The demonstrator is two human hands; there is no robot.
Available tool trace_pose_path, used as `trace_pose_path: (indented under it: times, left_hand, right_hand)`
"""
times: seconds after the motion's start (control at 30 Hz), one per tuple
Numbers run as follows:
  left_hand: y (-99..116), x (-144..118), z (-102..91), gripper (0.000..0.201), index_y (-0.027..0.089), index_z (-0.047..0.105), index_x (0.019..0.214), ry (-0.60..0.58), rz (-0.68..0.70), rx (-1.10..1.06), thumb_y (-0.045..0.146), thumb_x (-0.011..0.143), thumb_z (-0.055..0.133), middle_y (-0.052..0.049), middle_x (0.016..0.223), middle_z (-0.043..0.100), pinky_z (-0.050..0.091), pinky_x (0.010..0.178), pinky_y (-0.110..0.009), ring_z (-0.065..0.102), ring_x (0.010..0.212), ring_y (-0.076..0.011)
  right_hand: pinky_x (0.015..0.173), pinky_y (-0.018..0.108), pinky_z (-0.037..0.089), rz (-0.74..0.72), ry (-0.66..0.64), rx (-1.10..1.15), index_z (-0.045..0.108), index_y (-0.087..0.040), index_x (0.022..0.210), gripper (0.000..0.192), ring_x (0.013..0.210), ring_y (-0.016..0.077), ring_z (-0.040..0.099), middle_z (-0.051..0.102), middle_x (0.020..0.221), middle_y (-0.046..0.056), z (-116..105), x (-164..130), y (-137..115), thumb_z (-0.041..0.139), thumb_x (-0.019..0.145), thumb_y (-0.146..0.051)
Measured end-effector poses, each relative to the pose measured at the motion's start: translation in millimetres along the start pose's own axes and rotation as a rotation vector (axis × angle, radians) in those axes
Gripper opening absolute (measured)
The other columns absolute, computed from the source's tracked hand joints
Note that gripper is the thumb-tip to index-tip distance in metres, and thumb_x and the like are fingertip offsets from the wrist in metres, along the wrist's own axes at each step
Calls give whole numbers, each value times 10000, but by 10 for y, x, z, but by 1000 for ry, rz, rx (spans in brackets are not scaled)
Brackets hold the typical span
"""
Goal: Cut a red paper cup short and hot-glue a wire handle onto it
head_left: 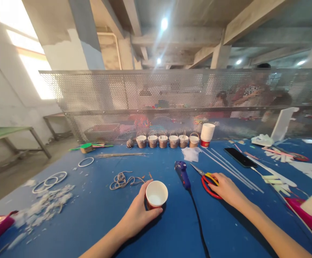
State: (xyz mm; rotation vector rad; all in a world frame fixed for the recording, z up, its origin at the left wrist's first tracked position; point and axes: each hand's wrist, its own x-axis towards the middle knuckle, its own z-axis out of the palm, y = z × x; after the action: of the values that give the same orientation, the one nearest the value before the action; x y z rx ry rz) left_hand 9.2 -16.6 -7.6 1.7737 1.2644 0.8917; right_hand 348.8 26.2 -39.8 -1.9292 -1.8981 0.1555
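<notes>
My left hand (139, 212) is wrapped round a paper cup (156, 194), white inside and red outside, its open mouth facing up toward me. My right hand (227, 189) rests on the red and yellow handles of a pair of scissors (207, 182), which lie on the blue table with the blades pointing away to the left. Between both hands lies a blue glue gun (182, 174), its black cord running toward me. A tangle of grey cord (121, 180) sits just beyond the cup. The fingertips of my right hand are partly hidden behind the handle.
Several small wrapped cups (173, 142) line the back beside a stack of paper cups (207, 134). White strips (229, 168) and a phone (240, 157) lie right. White rings (50, 181) and fluffy scraps (47, 204) lie left. A perforated metal screen (113, 104) closes the far edge; people are behind it.
</notes>
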Motion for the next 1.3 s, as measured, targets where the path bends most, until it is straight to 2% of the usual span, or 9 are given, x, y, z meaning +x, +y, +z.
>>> trace_pose_path:
  times: [0.17,0.27,0.4,0.53,0.63,0.77,0.9,1.07,1.3]
  left_hand:
    - [-73,2,-43,1033,169,249,1486,-26,-81,-20,264,598,767,-140,1490,429,258,1165,-431,387,1378,-310]
    - [-166,-2,-89,1129,183,245,1501,-12,-48,-65,407,562,830,-151,1539,345,197,1183,-458,292,1421,-352]
    - [-230,8,-215,902,237,300,1486,40,75,-144,620,741,636,-138,1499,417,279,1150,-478,384,1371,-343]
    - [-113,155,-454,626,244,440,1394,153,170,2,557,858,517,-127,1396,537,407,1069,-431,505,1274,-291]
    - [-45,468,-676,466,227,577,1231,172,182,265,493,852,525,-104,1239,642,528,912,-393,634,1073,-257]
    - [-156,1141,-960,290,206,661,1052,216,234,669,310,834,502,-57,1023,716,564,800,-311,676,942,-202]
    - [-355,1824,-1155,231,191,702,917,291,183,788,157,783,518,-62,945,734,550,838,-340,690,890,-217]
    - [-541,2386,-1191,190,164,670,1025,341,144,863,161,887,540,-85,1084,692,518,913,-396,652,997,-210]
    - [-710,2794,-1099,244,162,619,1108,278,110,922,314,925,565,-80,1149,640,532,877,-420,630,1003,-202]
  right_hand:
    - [780,326,509,-1,-6,-23,656,-187,1049,264,927,262,679,690,1005,100,49,8,77,551,821,-267]
    - [792,341,511,-5,-14,-18,648,-196,1059,269,957,273,674,695,1029,104,67,8,95,539,827,-279]
    - [817,368,513,-17,-43,-25,618,-173,1131,328,992,293,671,693,1079,125,69,5,102,503,838,-264]
    - [803,370,528,-68,-22,31,632,-196,1078,298,963,288,683,705,1050,109,76,15,138,509,822,-284]
    - [775,356,534,-83,1,62,635,-214,1038,266,947,281,690,707,1063,104,100,21,171,509,815,-287]
    - [740,365,539,-86,-22,60,624,-202,1048,280,919,291,698,697,1091,123,137,20,202,478,830,-298]
    - [676,351,547,-96,9,52,617,-228,1062,290,872,287,712,697,1097,106,180,23,238,480,825,-325]
    - [597,339,543,-83,-7,21,611,-240,1076,313,821,280,719,691,1076,92,204,21,241,437,840,-350]
    - [533,319,534,-76,17,-6,612,-249,1060,301,777,271,727,691,1052,84,181,3,203,430,848,-360]
